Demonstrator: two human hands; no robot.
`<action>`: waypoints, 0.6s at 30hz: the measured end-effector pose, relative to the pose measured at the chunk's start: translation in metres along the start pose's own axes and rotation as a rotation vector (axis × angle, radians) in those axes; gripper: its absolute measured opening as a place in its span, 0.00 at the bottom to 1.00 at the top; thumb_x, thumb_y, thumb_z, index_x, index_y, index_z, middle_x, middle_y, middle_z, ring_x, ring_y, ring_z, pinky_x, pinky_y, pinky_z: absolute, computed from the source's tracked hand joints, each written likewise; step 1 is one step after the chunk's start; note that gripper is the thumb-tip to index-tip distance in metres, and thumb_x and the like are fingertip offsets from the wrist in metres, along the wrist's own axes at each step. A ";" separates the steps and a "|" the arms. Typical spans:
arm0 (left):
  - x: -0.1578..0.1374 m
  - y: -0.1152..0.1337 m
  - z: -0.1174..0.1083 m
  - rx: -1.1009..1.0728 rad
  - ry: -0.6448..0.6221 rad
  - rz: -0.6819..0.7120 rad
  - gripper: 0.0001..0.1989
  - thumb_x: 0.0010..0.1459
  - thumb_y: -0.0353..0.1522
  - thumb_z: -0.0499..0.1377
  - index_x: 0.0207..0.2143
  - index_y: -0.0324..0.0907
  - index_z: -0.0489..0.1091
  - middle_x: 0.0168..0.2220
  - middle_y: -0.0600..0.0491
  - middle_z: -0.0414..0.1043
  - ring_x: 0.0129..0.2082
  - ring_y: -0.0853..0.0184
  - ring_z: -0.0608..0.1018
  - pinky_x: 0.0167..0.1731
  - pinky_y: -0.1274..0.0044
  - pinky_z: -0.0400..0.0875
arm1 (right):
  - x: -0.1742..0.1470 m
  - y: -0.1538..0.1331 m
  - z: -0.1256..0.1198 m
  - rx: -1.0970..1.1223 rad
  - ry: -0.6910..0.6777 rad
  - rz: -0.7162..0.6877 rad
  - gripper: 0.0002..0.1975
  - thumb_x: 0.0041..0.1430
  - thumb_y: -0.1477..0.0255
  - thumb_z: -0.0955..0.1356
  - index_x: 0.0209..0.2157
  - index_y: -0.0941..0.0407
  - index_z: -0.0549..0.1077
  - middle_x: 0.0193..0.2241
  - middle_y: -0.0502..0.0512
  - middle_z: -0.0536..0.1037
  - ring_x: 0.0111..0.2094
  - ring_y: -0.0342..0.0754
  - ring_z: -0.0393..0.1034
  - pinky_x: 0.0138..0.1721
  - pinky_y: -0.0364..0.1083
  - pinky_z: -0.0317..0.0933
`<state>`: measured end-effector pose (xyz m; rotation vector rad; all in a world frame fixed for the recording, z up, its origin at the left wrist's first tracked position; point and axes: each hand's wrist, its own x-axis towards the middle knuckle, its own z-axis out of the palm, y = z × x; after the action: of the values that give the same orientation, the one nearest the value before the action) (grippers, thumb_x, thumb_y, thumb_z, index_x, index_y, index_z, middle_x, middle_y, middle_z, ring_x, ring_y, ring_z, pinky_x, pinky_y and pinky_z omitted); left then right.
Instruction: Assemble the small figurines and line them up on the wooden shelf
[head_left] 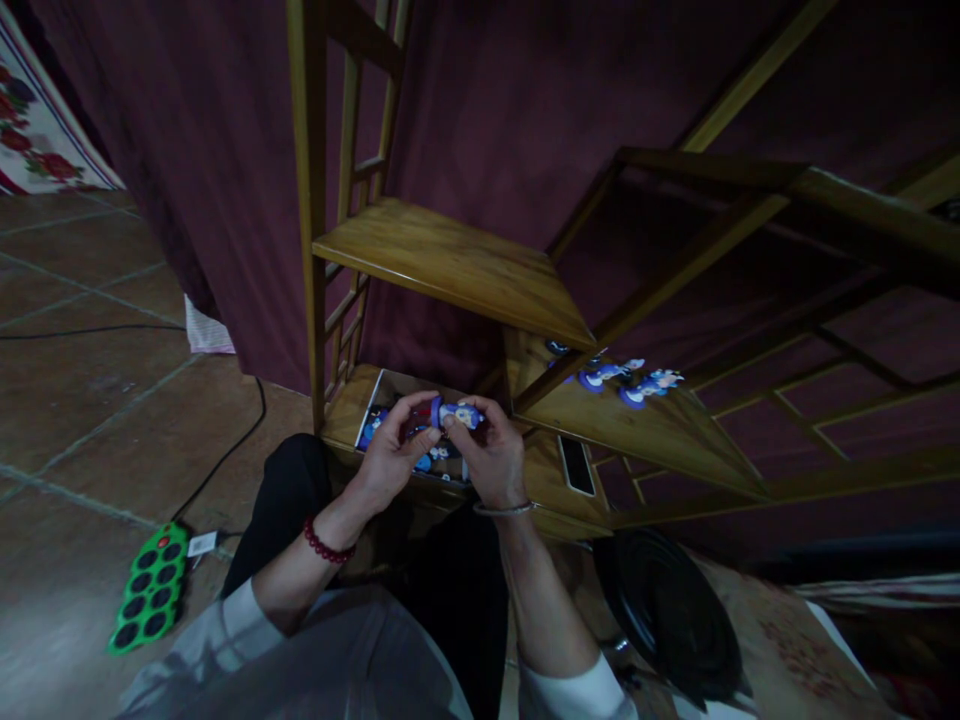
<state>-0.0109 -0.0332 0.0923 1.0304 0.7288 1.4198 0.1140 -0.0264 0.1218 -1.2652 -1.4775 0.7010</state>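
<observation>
Between my two hands is a small figurine (459,413) in blue and white on a round purple-blue base. My left hand (396,445) grips the base end with its fingers closed. Around the figure's upper part, the fingers of my right hand (491,450) are wrapped. The figurine lies sideways, above an open shallow box (381,378) on the low shelf. More blue figurines (437,455) lie in that box, partly covered by my hands. To the right, a blue-and-white figurine (651,388) stands on a higher shelf board, with another figurine (602,374) beside it.
A wooden shelf board (450,255) juts out above my hands, with a post (306,200) at its left. A phone (576,464) lies on the low shelf. On the floor are a green power strip (150,590) with a cord and a black round object (667,610).
</observation>
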 end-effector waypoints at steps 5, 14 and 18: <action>0.001 0.000 -0.001 0.017 -0.020 0.001 0.22 0.50 0.34 0.61 0.48 0.43 0.64 0.44 0.51 0.70 0.45 0.63 0.71 0.46 0.72 0.65 | 0.000 0.001 0.000 -0.020 -0.008 0.007 0.12 0.48 0.65 0.69 0.35 0.55 0.69 0.30 0.51 0.73 0.30 0.44 0.68 0.34 0.44 0.65; 0.000 -0.003 -0.003 0.032 -0.006 0.011 0.21 0.50 0.34 0.61 0.48 0.43 0.64 0.44 0.51 0.69 0.45 0.64 0.71 0.48 0.72 0.64 | 0.000 0.003 0.000 0.009 -0.033 0.007 0.13 0.48 0.65 0.69 0.36 0.55 0.70 0.31 0.51 0.74 0.32 0.45 0.69 0.35 0.44 0.65; 0.000 -0.004 -0.003 0.015 0.002 -0.002 0.22 0.50 0.35 0.61 0.48 0.43 0.64 0.44 0.51 0.70 0.45 0.64 0.71 0.48 0.72 0.64 | 0.001 0.003 -0.001 0.001 -0.050 -0.007 0.13 0.49 0.65 0.69 0.37 0.55 0.70 0.32 0.51 0.75 0.33 0.45 0.70 0.36 0.44 0.65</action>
<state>-0.0123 -0.0319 0.0876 1.0391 0.7431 1.4158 0.1159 -0.0253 0.1199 -1.2495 -1.5217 0.7333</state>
